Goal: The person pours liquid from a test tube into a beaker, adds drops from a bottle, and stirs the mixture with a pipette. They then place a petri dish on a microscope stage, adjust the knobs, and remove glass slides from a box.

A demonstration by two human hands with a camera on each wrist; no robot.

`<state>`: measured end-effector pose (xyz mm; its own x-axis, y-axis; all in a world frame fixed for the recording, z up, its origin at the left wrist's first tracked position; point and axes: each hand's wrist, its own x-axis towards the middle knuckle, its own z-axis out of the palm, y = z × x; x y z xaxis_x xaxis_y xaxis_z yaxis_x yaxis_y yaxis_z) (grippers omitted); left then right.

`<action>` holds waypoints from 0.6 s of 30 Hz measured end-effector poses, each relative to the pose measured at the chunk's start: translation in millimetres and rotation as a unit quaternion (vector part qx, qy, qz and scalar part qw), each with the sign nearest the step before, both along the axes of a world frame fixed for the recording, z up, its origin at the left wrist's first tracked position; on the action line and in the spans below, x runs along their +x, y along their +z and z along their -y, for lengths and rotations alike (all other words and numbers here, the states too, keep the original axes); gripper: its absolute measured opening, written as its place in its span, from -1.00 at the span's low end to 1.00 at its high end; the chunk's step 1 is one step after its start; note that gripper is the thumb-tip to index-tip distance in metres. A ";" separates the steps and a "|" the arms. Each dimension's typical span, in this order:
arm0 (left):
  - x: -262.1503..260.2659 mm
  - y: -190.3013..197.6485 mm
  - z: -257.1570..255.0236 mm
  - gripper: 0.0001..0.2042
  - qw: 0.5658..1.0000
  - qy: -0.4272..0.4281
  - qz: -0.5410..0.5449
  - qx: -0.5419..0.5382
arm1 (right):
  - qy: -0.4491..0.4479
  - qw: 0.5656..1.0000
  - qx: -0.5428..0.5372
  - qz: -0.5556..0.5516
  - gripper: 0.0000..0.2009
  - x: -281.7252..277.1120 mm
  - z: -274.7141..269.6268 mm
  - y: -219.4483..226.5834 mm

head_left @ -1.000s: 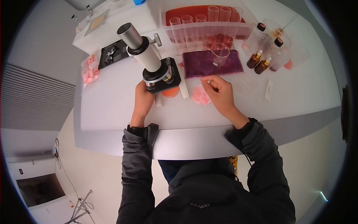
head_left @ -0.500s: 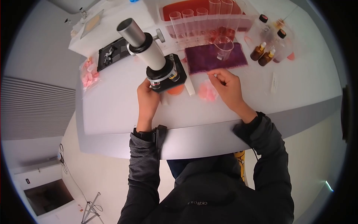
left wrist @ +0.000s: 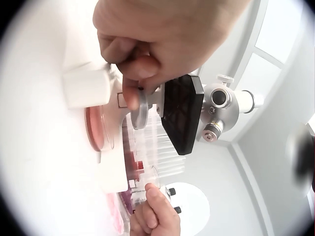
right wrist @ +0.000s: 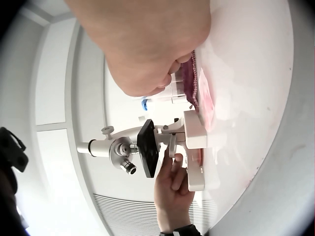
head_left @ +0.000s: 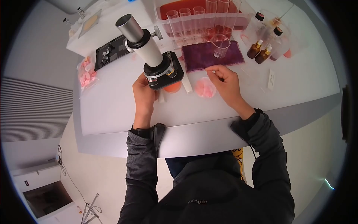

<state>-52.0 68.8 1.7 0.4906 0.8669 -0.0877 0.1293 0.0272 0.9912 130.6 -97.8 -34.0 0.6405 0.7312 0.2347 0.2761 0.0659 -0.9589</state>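
A white-and-silver microscope [head_left: 151, 52] with a black stage [head_left: 173, 69] stands on the table. My left hand [head_left: 143, 93] reaches under the stage. In the left wrist view its finger and thumb pinch a grey round mirror [left wrist: 140, 115] below the stage. An orange-red dish [head_left: 172, 88] lies between the feet of the microscope base [right wrist: 195, 129]. My right hand [head_left: 226, 84] hovers near the purple mat's front edge, beside pink cotton [head_left: 205, 87], with its fingers curled and thumb and forefinger close together. I cannot tell whether anything small sits between them.
Behind are a purple mat [head_left: 194, 61] bearing a glass beaker [head_left: 219, 46], a rack of test tubes [head_left: 197, 18] and a red-lidded tub [head_left: 242, 24]. Brown dropper bottles [head_left: 254, 48] stand at the right. A black tray [head_left: 109, 54] and bagged pink cotton [head_left: 86, 72] lie left.
The head view has shifted slightly. My left hand stays under the microscope stage, and my right hand stays beside the pink cotton with hardly any change in its pose.
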 end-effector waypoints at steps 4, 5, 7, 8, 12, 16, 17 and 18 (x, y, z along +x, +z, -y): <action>-0.9 -1.4 -1.8 -0.90 1.000 -0.006 0.008 -0.010 | -0.016 1.000 -0.007 -0.001 -0.92 -0.1 -1.8 -1.5; -2.0 -2.1 -3.3 -0.91 1.000 -0.008 0.007 -0.020 | -0.019 1.000 -0.008 -0.003 -0.92 -0.1 -1.8 -2.7; -3.8 -2.8 -5.1 -0.85 0.999 -0.013 0.008 -0.039 | -0.023 1.000 -0.013 -0.007 -0.92 0.4 -1.2 -2.2; -4.0 -2.7 -5.3 -0.84 0.999 -0.017 0.003 -0.042 | -0.022 1.000 -0.016 -0.011 -0.91 -0.3 -0.7 -1.1; -5.2 -1.5 -7.7 -0.80 0.998 -0.031 -0.004 -0.059 | -0.020 0.999 -0.025 -0.019 -0.91 -2.3 0.7 1.1; -5.5 0.9 -8.2 -0.87 0.996 -0.048 0.025 -0.069 | -0.025 0.998 -0.023 -0.053 -0.90 0.3 3.2 10.8; -6.2 1.1 -9.7 -0.82 0.995 -0.054 0.023 -0.075 | -0.029 0.997 -0.022 -0.070 -0.90 3.1 4.1 13.1; -6.9 0.4 -10.7 -0.77 0.995 -0.061 0.020 -0.082 | -0.033 0.995 -0.023 -0.087 -0.89 4.8 4.7 16.5</action>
<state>-58.9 79.5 2.1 0.5969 0.7768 -0.2008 0.1014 0.1753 0.9793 135.4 -102.5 -17.5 0.7154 0.6938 0.0831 0.1070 0.0088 -0.9942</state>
